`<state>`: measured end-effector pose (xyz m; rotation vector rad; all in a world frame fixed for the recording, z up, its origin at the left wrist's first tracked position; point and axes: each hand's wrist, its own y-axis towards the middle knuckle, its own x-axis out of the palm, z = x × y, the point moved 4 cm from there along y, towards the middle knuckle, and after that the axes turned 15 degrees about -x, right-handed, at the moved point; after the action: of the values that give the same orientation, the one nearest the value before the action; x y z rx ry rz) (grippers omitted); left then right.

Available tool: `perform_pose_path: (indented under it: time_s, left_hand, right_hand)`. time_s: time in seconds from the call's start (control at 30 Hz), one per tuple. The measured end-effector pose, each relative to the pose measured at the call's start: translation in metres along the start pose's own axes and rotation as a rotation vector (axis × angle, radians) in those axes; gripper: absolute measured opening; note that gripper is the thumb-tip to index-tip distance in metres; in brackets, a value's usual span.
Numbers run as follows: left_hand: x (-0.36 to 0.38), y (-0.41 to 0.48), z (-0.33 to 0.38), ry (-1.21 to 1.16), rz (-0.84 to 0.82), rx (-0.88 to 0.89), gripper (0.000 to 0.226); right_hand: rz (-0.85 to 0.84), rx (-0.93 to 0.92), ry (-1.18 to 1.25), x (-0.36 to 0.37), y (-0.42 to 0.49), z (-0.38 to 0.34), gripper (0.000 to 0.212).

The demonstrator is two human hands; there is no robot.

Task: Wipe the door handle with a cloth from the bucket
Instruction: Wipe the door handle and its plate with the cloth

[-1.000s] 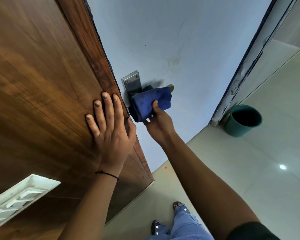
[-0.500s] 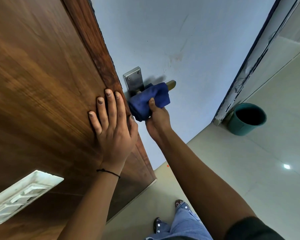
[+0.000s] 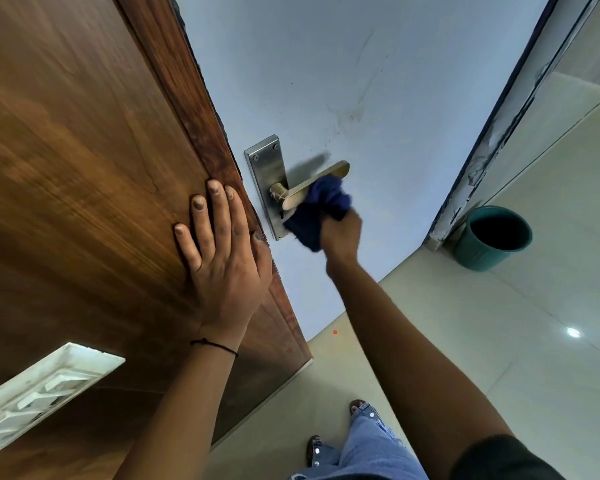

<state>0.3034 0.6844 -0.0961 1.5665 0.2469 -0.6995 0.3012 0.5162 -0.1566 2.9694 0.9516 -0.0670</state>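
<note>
A brass lever door handle (image 3: 336, 169) sticks out from a steel backplate (image 3: 265, 161) on the pale blue door face. My right hand (image 3: 342, 233) grips a bunched dark blue cloth (image 3: 321, 206) and presses it against the middle of the lever from below; the lever's tip and its neck show on either side. My left hand (image 3: 222, 251) lies flat, fingers spread, on the brown wooden door edge (image 3: 187, 91) just left of the backplate. A teal bucket (image 3: 492, 239) stands on the floor at the right, its inside dark.
A worn door frame (image 3: 492, 133) runs down beside the bucket. Pale floor tiles (image 3: 499, 341) spread across the lower right. My jeans leg and sandalled feet (image 3: 361, 441) are at the bottom. A white switch plate (image 3: 39, 393) sits at the lower left.
My right hand has slid the cloth outward along the lever, from near the backplate to its middle, baring the neck. The left hand stays flat on the door.
</note>
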Motion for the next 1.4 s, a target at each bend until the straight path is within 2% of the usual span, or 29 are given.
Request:
perform_pose_path:
  time_s: [0.07,0.2,0.4,0.5,0.6,0.67,0.73,0.8,0.87,1.0,1.13,1.2,1.27,1.4]
  left_hand:
    - [0.001,0.001,0.001,0.002,0.001,-0.002,0.073]
    - [0.001,0.000,0.001,0.014,0.008,-0.002,0.074]
    - [0.001,0.000,0.001,0.023,0.011,0.006,0.074]
    - [0.003,0.001,-0.001,0.020,0.007,0.003,0.075]
    - [0.004,0.000,0.000,-0.005,0.007,0.002,0.077]
    - [0.005,0.000,0.000,-0.024,0.016,0.006,0.078]
    - [0.004,-0.001,-0.001,-0.039,0.020,0.008,0.078]
    - [0.003,-0.001,-0.001,-0.047,0.013,0.010,0.076]
    - [0.002,-0.001,-0.001,-0.033,0.000,0.009,0.075]
    - [0.004,-0.001,-0.001,-0.018,-0.005,0.018,0.077]
    - [0.006,0.000,-0.002,-0.001,-0.005,0.025,0.079]
    - [0.007,0.000,-0.001,0.006,-0.003,0.020,0.080]
    - [0.007,0.000,0.000,0.005,0.003,0.013,0.081]
    - [0.007,-0.001,-0.001,0.011,0.008,0.026,0.079]
  right_hand:
    - [0.094,-0.040,0.027,-0.012,0.018,-0.009,0.016]
    - [0.142,-0.237,0.018,0.007,0.004,-0.024,0.018]
    - [-0.093,-0.372,-0.002,0.026,-0.061,-0.019,0.038]
    - [0.014,-0.430,-0.011,0.011,-0.023,-0.028,0.047]
    - [0.117,-0.337,0.032,-0.004,0.015,-0.034,0.047]
    - [0.140,-0.352,0.031,-0.002,0.014,-0.035,0.048]
    - [0.094,-0.468,-0.018,0.012,-0.006,-0.032,0.058]
    - [-0.040,-0.610,-0.097,0.030,-0.037,-0.023,0.061]
    - [-0.133,-0.736,-0.222,0.038,-0.054,-0.016,0.053]
    - [-0.131,-0.994,-0.425,0.021,-0.024,-0.018,0.042]
    - [-0.115,-0.829,-0.353,-0.008,0.031,-0.014,0.066]
    - [-0.111,-0.789,-0.378,-0.010,0.033,-0.017,0.071]
    - [-0.128,-0.861,-0.406,0.000,0.017,-0.021,0.066]
    - [-0.243,-1.087,-0.580,0.024,-0.028,-0.024,0.040]
